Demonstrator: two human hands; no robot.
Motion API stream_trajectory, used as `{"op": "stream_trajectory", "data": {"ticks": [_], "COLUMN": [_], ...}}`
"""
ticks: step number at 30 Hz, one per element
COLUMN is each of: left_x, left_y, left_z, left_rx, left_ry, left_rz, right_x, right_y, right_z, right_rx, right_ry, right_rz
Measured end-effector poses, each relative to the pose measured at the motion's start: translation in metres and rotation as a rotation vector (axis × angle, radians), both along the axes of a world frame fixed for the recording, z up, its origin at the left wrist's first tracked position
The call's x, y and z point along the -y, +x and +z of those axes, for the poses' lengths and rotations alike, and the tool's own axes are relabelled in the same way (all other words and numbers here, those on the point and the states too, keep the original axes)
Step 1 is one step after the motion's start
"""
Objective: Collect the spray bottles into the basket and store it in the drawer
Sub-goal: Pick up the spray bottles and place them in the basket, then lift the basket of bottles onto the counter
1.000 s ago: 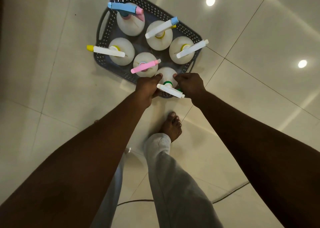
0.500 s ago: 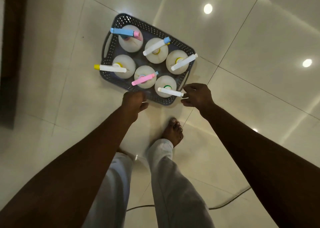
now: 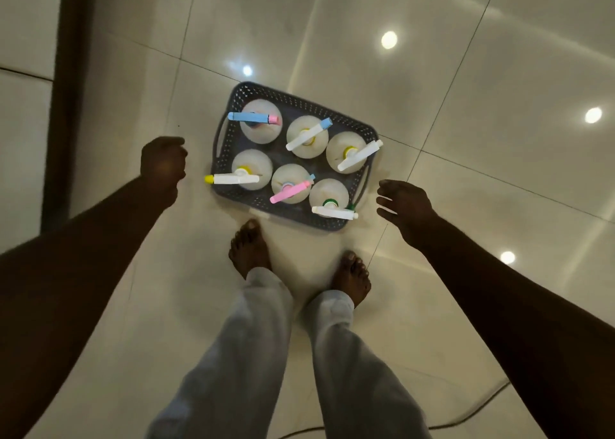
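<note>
Both hands have let go of the near rim and swung out to either side of the basket [image 3: 301, 220], and the view has risen so that both bare feet now show. The left hand [image 3: 163, 169] hangs at about 9 o'clock from the basket, clear of its side handle. It is motion-blurred, its fingers loosely curled under and holding nothing. The right hand [image 3: 404, 205] hangs at about 4 o'clock, just beside the other handle but not touching it. Its fingers [image 3: 389, 185] are relaxed and slightly apart, and they too hold nothing.

The dark perforated basket sits on the pale tiled floor [image 3: 499, 89] with all six spray bottles [image 3: 307, 137] upright inside it, in two rows of three. The blue-headed bottle [image 3: 261, 122] stands in the 11 o'clock corner and the green-collared bottle [image 3: 329, 199] in the 5 o'clock corner, its white head reaching out over the rim. A yellow nozzle tip pokes past the wall at 8 o'clock.

The feet [image 3: 249, 249] stand at 6 o'clock from the basket — the left one's toes are nearly at its wall — under light grey trousers [image 3: 239, 355]. A thin cable [image 3: 482, 402] curves across the floor at 5 o'clock in the view, and a dark upright strip [image 3: 70, 89] runs down the 9 o'clock edge.
</note>
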State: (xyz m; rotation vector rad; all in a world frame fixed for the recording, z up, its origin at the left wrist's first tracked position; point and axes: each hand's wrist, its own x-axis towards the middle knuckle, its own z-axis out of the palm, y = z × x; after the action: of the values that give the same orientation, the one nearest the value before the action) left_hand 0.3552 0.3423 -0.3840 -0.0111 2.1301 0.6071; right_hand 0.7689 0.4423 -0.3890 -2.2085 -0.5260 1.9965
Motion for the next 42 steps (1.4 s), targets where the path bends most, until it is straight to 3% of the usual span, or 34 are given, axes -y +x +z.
{"op": "stream_trajectory", "data": {"ticks": [3,8,16,22,29,42], "left_x": [-0.028,-0.047,-0.033,-0.01,0.037,0.158], "left_y": [-0.002,0.006,0.003,-0.002,-0.003,-0.003], "left_z": [-0.015,-0.033,-0.047,-0.025,0.054,0.297], "left_rx": [0.003,0.205,0.156,0.118,0.105,0.077], "left_ry": [0.027,0.021,0.057,0.059,0.127,0.272], "left_rz": [-0.124,-0.102,-0.188,-0.101,0.068,0.508], "right_x": [0.001,0.013,0.026,0.026,0.018,0.014], "right_y": [-0.016,-0.035,-0.047,-0.053,-0.063,-0.132], "right_z": [-0.015,-0.036,-0.05,-0.016,0.078,0.31], "right_rx": [0.013,0.028,0.123,0.12,0.107,0.002], "right_ry": [0.007,0.011,0.038,0.067,0.138,0.327], "right_rz": [-0.038,-0.142,-0.18,-0.116,0.028,0.469]}}
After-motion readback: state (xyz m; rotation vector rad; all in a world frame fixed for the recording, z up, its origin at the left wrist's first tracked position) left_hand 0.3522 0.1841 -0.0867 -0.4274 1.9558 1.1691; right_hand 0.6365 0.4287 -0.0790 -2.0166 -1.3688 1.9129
